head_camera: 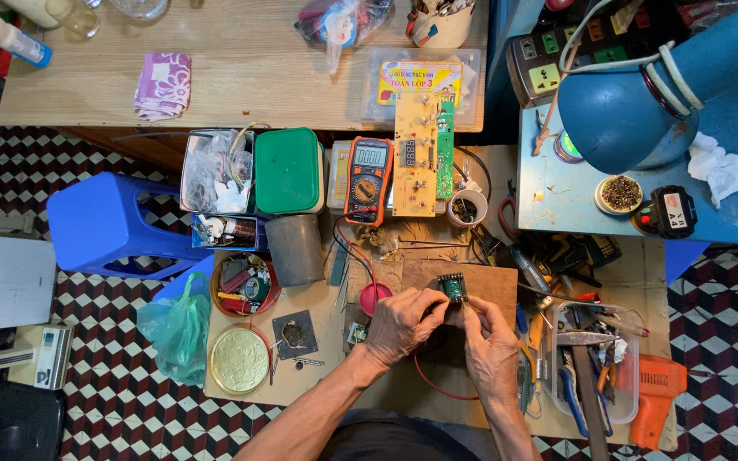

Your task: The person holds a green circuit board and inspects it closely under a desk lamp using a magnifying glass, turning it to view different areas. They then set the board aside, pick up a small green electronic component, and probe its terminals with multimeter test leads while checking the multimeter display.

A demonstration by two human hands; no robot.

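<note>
My left hand (pixel 401 324) and my right hand (pixel 490 346) meet over a brown wooden board (pixel 489 286) at the middle of the workspace. Together they pinch a small green circuit module (pixel 453 287), held upright between the fingertips of both hands. A red wire loops below my wrists. Just beyond the module lie a long yellow circuit board (pixel 416 158) with a green strip beside it, and an orange-edged multimeter (pixel 369 179) with a lit display. A round red lid (pixel 372 297) lies to the left of my left hand.
A blue plastic stool (pixel 104 224) lies left; a green-lidded box (pixel 288 171), a grey cup (pixel 294 248) and parts tins stand nearby. A clear tray of pliers and tools (pixel 595 358) and an orange tool (pixel 655 393) lie right. A blue desk lamp (pixel 642 90) overhangs the blue table.
</note>
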